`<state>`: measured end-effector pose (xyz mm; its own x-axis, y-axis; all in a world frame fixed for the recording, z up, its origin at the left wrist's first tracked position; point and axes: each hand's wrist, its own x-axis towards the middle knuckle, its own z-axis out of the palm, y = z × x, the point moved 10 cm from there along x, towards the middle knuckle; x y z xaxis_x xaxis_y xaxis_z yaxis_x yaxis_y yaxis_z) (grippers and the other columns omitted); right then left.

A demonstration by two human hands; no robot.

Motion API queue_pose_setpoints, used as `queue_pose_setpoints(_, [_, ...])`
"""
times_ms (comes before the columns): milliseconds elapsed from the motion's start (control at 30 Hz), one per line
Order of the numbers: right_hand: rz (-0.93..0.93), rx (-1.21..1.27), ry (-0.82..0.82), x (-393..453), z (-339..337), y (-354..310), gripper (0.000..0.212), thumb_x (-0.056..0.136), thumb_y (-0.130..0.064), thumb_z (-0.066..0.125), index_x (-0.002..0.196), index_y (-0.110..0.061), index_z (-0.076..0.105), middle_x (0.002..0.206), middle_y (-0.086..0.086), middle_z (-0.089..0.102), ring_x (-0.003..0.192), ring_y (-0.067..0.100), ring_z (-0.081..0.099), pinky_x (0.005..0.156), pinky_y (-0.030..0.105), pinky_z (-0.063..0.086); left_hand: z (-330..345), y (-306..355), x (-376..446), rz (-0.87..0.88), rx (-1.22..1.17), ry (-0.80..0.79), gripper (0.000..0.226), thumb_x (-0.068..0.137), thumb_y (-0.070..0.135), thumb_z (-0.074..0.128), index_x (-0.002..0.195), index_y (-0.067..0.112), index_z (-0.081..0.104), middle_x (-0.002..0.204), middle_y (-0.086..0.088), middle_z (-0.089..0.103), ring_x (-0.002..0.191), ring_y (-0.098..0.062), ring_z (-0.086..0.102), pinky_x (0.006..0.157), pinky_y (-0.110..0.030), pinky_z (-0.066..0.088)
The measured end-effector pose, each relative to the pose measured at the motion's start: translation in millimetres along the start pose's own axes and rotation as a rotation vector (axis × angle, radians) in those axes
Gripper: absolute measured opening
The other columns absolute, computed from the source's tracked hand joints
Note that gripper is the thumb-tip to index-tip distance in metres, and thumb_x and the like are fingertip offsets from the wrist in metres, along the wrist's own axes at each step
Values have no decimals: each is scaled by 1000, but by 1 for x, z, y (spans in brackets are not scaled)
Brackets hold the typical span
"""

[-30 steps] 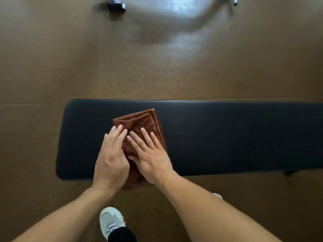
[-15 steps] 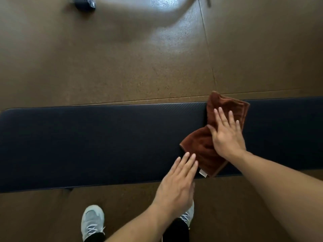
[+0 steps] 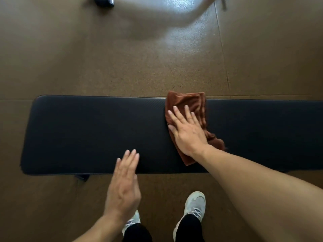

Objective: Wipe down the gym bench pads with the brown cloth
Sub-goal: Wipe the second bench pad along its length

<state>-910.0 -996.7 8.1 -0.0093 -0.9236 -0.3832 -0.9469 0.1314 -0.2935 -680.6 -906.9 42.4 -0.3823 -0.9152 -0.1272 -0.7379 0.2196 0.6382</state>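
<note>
Right hand (image 3: 187,131) lies flat with fingers spread on the brown cloth (image 3: 189,103), pressing it onto the black bench pad (image 3: 97,130), while the left hand (image 3: 125,186), fingers together, hovers at the pad's near edge.

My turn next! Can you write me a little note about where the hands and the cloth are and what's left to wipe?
Right hand: flat, pressing the brown cloth onto the black bench pad, right of its middle.
Left hand: open, empty, over the pad's near edge.
Done: can't tell which parts are already wiped.
Left: keep wiping along the pad, both ends included.
</note>
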Motion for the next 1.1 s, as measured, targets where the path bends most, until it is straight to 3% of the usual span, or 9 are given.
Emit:
queue_pose_setpoints(133, [-367, -21, -53, -17, 45, -122, 56, 110, -49, 27, 162, -32, 27, 171, -8, 18, 160, 25, -2, 129, 45, 3, -50, -54, 3, -46, 37, 59, 58, 95, 3, 42, 154, 4, 40, 161, -8, 40, 155, -17, 26, 128, -38, 13])
queue_pose_setpoints(200, [-484, -73, -85, -35, 72, -166, 56, 110, -48, 27, 163, -30, 26, 171, -6, 18, 160, 24, -4, 129, 45, 1, -69, -72, 11, -96, 22, 95, 59, 95, 3, 39, 154, 6, 40, 162, -7, 38, 155, -15, 24, 129, -35, 10])
queue_pose_setpoints(300, [-516, -167, -94, -50, 93, -184, 59, 111, -51, 23, 165, -30, 10, 172, -5, 3, 158, 23, -16, 129, 46, -5, -80, -79, 25, -118, 42, 78, 58, 97, 9, 35, 155, 8, 40, 164, -5, 35, 157, -11, 18, 129, -34, 9])
queue_pose_setpoints(500, [-473, -267, -91, -58, 93, -156, 74, 107, -60, 29, 165, -22, 3, 172, 0, -3, 157, 23, -22, 128, 49, -6, -31, -45, 56, 81, 257, -264, 61, 102, 23, 24, 163, 22, 16, 171, 5, 5, 156, -4, -12, 129, -34, -2])
queue_pose_setpoints(600, [-472, -294, -100, -75, 93, -120, 68, 109, -57, 23, 165, -22, 9, 172, 1, -2, 156, 25, -23, 127, 51, -10, 8, -19, 70, 69, 325, -402, 60, 104, 32, 15, 163, 23, 4, 171, 6, -5, 154, -6, -21, 128, -34, -6])
queue_pose_setpoints(733, [-452, -225, -116, -97, 76, -47, 62, 110, -54, 21, 164, -24, 18, 171, 0, 4, 158, 23, -19, 128, 51, -5, 64, 31, 75, 87, 411, -467, 68, 93, 45, -6, 158, 26, -8, 170, 5, -14, 151, -8, -30, 128, -36, -8])
queue_pose_setpoints(900, [-394, -182, -116, -125, 41, 77, 63, 109, -53, 21, 164, -21, 19, 171, -1, 4, 158, 18, -18, 129, 48, -2, 137, 132, 94, 58, 288, -430, 64, 103, 56, 0, 162, 30, 2, 170, 10, -11, 150, -3, -30, 127, -35, -11])
queue_pose_setpoints(1000, [-327, -208, -108, -146, 22, 168, 66, 108, -53, 23, 165, -20, 13, 172, -1, 2, 158, 19, -18, 129, 48, -1, 195, 208, 108, 74, 236, -477, 65, 104, 62, 8, 162, 32, 1, 167, 16, -15, 149, -2, -31, 126, -33, -14])
queue_pose_setpoints(1100, [-255, -207, -76, -168, 3, 250, 65, 107, -53, 26, 163, -20, 20, 171, -1, 10, 159, 19, -12, 129, 49, 4, 247, 274, 125, 125, 229, -555, 64, 105, 61, 7, 162, 32, 1, 167, 16, -14, 151, -5, -30, 126, -34, -15])
